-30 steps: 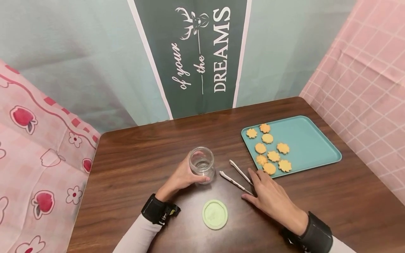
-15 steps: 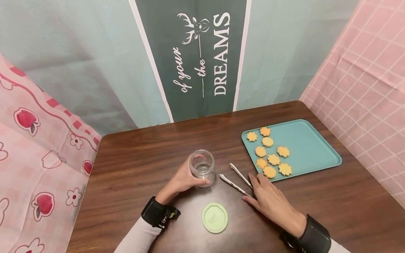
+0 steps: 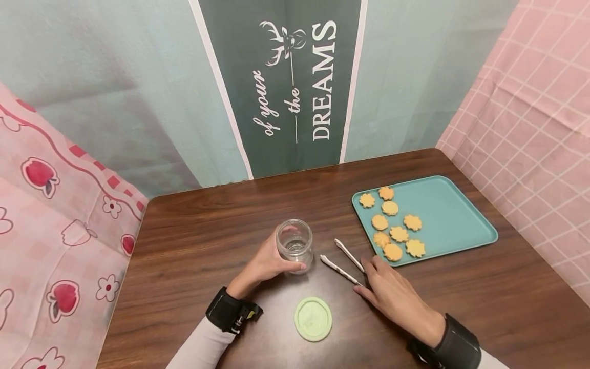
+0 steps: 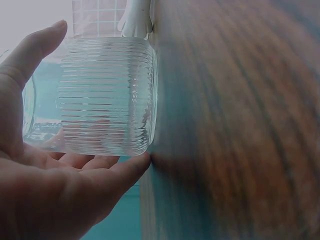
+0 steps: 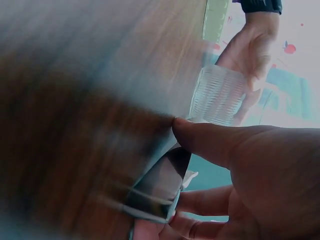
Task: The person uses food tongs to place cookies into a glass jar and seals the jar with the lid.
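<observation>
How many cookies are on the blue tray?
8 cookies, all on the left part of the teal tray: three in the far corner, three in the middle, two at the near edge, close to the right hand. None looks hidden.

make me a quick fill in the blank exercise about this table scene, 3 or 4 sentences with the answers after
1. The left hand grips a ribbed glass ____ that stands upright on the table.
2. The biscuits lie on a ____ coloured tray.
3. The right hand rests on the metal ____ lying between the glass and the tray.
4. The round lid lying flat near the person is pale ____.

Missing words: jar; teal; tongs; green
</observation>
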`<state>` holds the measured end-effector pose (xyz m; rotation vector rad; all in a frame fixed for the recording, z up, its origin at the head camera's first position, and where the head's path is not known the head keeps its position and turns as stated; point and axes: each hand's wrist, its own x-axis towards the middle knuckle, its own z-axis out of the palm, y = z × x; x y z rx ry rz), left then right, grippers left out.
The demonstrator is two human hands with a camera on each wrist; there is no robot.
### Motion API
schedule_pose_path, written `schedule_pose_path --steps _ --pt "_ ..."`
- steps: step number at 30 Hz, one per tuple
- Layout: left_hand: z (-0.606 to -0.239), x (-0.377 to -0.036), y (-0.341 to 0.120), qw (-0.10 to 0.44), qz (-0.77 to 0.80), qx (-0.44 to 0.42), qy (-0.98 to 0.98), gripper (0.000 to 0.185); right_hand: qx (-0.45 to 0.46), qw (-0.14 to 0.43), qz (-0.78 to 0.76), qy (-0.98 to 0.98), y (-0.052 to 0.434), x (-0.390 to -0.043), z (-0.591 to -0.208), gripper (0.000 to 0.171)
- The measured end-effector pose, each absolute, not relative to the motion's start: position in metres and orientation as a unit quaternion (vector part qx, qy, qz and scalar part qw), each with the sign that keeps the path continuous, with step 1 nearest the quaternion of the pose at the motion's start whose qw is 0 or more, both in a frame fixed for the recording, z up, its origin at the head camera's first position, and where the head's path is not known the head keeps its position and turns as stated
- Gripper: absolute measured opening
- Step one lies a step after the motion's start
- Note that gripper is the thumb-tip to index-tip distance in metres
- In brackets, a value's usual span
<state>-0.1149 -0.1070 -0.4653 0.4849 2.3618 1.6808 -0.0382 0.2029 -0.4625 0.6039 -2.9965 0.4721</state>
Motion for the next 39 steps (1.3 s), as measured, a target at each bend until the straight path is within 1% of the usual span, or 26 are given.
schedule_pose_path --steps 5,11,20,23,26,31,39 --pt "-0.465 -0.114 -0.107 0.099 0.567 0.164 0.801 0.096 0.205 0.032 0.150 -0.967 0.202 -0.038 -0.462 0.040" --pt "-0.467 -0.114 -0.107 0.098 0.567 0.165 0.801 0.095 0.207 0.048 0.139 -0.967 0.202 -0.038 -0.463 0.032" --pt "-0.469 -0.115 -0.107 0.101 0.570 0.170 0.797 0.093 0.203 0.070 0.122 -0.969 0.205 -0.038 -0.465 0.025" --pt "-0.469 -0.114 -0.107 0.099 0.572 0.173 0.796 0.093 0.205 0.077 0.131 -0.967 0.208 -0.040 -0.462 0.027" --pt "-0.468 -0.115 -0.107 0.097 0.572 0.175 0.796 0.093 0.207 0.085 0.155 -0.962 0.212 -0.042 -0.457 0.032" --pt "-0.468 -0.115 -0.108 0.095 0.570 0.175 0.797 0.092 0.212 0.117 0.179 -0.954 0.222 -0.047 -0.447 0.038" --pt "-0.467 -0.115 -0.109 0.098 0.570 0.175 0.797 0.093 0.220 0.160 0.174 -0.946 0.234 -0.051 -0.435 0.045"
